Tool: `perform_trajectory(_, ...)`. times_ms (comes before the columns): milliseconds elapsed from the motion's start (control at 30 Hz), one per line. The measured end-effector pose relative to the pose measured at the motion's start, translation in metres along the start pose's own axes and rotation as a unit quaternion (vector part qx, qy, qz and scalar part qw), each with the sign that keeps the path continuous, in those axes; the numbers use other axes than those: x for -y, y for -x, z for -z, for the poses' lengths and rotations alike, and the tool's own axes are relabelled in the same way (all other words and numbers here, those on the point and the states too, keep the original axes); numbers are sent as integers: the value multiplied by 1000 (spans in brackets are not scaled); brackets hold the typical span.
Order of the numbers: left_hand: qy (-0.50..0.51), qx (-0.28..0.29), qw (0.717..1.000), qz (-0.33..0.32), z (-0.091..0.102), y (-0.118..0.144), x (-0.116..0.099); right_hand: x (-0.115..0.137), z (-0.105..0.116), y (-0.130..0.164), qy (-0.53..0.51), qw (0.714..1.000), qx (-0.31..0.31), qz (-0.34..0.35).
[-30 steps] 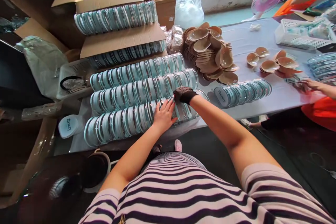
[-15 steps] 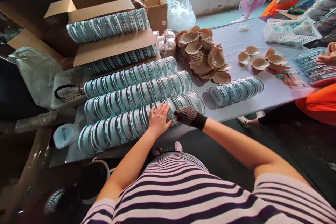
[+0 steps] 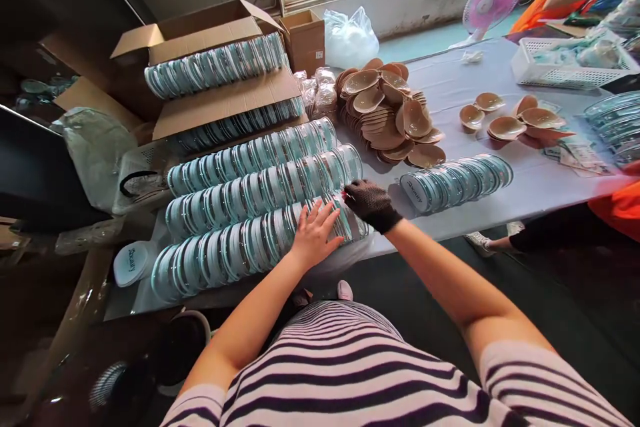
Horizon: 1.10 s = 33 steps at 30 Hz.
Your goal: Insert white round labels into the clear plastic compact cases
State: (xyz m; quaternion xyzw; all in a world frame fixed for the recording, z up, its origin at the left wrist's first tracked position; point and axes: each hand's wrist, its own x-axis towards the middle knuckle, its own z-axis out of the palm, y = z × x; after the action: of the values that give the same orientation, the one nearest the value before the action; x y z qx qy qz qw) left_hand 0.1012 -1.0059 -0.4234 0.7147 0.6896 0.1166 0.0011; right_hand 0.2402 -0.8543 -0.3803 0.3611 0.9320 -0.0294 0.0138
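Observation:
My bare left hand (image 3: pixel 316 237) lies with fingers spread on top of the front row of clear, round lidded packages (image 3: pixel 225 255), near its right end. My right hand (image 3: pixel 373 205), in a dark glove, is closed just above that same end. A small red bit shows at its fingertips, too small to name. Behind the front row lie a middle row (image 3: pixel 240 195) and a back row (image 3: pixel 235 159) of the same packages, all standing on edge and pressed together.
Brown cup-shaped pads (image 3: pixel 385 123) are heaped behind my right hand. A shorter package row (image 3: pixel 457 181) lies to the right, and a single package (image 3: pixel 131 263) at the left. Open cartons (image 3: pixel 200 37) stand at the back left. A white basket (image 3: pixel 565 73) is at the far right.
My right hand has moved away from me and slightly right, still closed. My left hand has slid a little right along the front row, whose right end now sits further left.

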Motion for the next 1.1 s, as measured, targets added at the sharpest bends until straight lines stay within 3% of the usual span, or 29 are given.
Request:
perform_trajectory(67, -8, 3, 1000, 2, -7, -11, -8, -2, 23, -40, 54, 991, 110, 49)
perform_trajectory(167, -21, 3, 1000, 7, -17, -19, -9, 11, 33, -88, 75, 964, 232, 108)
perform_trajectory(300, -29, 0, 1000, 11, -21, -17, -5, 27, 32, -107, 124, 947, 239, 176)
perform_trajectory(400, -22, -3, 999, 30, -20, -15, -6, 19, 29, -81, 128, 952, 173, 218)
perform_trajectory(500, -3, -5, 999, 50, -20, -17, -9, 1, 13, -28, 43, 978, 116, 166)
perform_trajectory(667, 10, -5, 998, 56, -19, -17, -11, -8, -58, 68, -42, 986, 154, 50)
perform_trajectory(733, 10, -9, 998, 57, -17, -15, -11, -6, -81, 89, -59, 985, 160, 35)
perform_trajectory(800, 9, -14, 998, 58, -14, -14, -12, -8, -87, 96, -69, 986, 149, 32)
perform_trajectory(867, 4, -22, 998, 57, -10, -16, -16, -18, -73, 90, -88, 988, 125, 37)
perform_trajectory(1000, -4, -31, 999, 30, -10, -34, -34, -56, -11, 42, -66, 997, 41, 4)
perform_trajectory(1033, -3, -27, 999, 21, -13, -41, -40, -64, 4, 24, -39, 999, 37, 2)
perform_trajectory(1100, -3, -10, 1000, 15, -21, -53, -50, -70, 26, -14, 11, 994, 97, 40)
